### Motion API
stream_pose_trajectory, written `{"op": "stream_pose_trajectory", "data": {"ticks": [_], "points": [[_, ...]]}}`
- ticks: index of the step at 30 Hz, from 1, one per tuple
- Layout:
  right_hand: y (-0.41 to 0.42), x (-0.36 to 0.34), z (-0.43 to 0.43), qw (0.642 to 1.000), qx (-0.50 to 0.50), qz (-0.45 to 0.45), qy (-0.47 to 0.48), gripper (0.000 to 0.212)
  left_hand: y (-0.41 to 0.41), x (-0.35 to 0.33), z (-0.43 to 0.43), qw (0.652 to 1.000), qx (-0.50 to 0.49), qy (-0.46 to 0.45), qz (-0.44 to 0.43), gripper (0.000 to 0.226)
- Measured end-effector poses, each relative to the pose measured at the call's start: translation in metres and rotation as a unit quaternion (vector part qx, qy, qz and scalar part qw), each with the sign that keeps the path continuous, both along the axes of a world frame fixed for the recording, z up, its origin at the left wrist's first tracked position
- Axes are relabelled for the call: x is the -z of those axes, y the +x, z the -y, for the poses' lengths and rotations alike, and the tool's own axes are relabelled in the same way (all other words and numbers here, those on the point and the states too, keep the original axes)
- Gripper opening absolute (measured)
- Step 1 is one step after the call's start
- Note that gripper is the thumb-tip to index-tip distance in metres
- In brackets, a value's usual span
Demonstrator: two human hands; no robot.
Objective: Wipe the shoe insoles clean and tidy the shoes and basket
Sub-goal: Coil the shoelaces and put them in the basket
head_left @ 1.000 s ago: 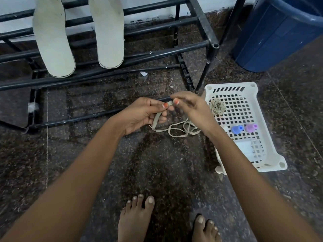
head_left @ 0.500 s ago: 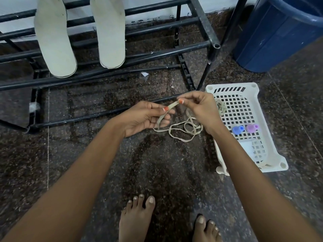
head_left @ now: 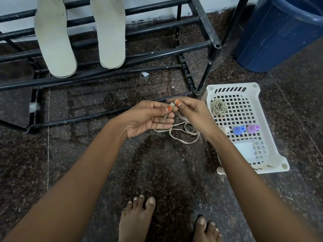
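Feet (head_left: pixel 138 217) bare on the dark floor (head_left: pixel 70 172), well short of both hands.

Left hand (head_left: pixel 148 117) and right hand (head_left: pixel 194 114) were together, thumb tip to thumb tip, both pinching 1 end of the loose shoelace (head_left: pixel 185 140). Left palm faced up with fingers curled under the pinch. My read: that gave the end a base to roll on, start of a coil.

The rest of the lace trailed down to slack loops on the floor, just under the right hand. Left slack so it could feed in without snagging, I'd say.

Basket (head_left: pixel 232 85) sat just right of the right hand. Whether the wrist touched its wall, I cannot tell. Kept close, so a finished coil is a short drop.

Inside it: 1 coiled lace (head_left: pixel 218 106) at the far end, level with the right hand. A blue bottle (head_left: pixel 238 130) and a purple bottle (head_left: pixel 252 128) lay side by side nearer me.

Beyond the left hand, 2 insoles (head_left: pixel 54 41) lay across the bars of the rack (head_left: pixel 201 23), apart from each other. Likely parked there to dry.

Blue bin (head_left: pixel 279 35) was farthest, beyond the basket.
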State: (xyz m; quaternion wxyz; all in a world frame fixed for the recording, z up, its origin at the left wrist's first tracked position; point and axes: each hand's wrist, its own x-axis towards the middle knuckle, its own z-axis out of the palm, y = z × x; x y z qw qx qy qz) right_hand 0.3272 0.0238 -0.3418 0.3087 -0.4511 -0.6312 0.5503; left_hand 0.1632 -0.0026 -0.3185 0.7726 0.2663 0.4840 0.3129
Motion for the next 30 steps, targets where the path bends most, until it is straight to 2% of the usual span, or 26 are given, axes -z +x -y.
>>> {"op": "stream_pose_trajectory", "data": {"ticks": [4,7,10,16,21,26,30], "points": [[-0.002,-0.002,0.005,0.996,0.012,-0.084,-0.036,0.026,0.002,-0.001,-0.001,0.999,-0.035,0.001,0.009,0.015],[-0.005,0.002,0.004,0.994,0.060,-0.088,-0.023,0.027,0.003,-0.001,-0.001,0.997,-0.065,-0.003,0.033,0.020],[-0.011,0.010,0.006,0.996,0.086,-0.031,0.007,0.028,0.008,-0.001,-0.002,0.991,-0.113,0.002,0.074,0.019],[-0.023,0.022,0.021,0.990,0.052,0.100,0.088,0.018,0.014,0.005,-0.008,0.967,-0.227,0.023,0.116,0.015],[-0.027,0.022,0.029,0.972,0.005,0.152,0.177,0.014,0.016,0.011,-0.011,0.962,-0.263,0.054,0.054,0.011],[-0.020,0.013,0.028,0.958,0.007,0.192,0.216,0.015,0.015,0.018,-0.009,0.971,-0.194,0.103,-0.094,0.009],[-0.017,0.003,0.021,0.956,0.017,0.182,0.229,0.015,0.015,0.019,-0.005,0.973,-0.132,0.114,-0.153,0.015]]}}
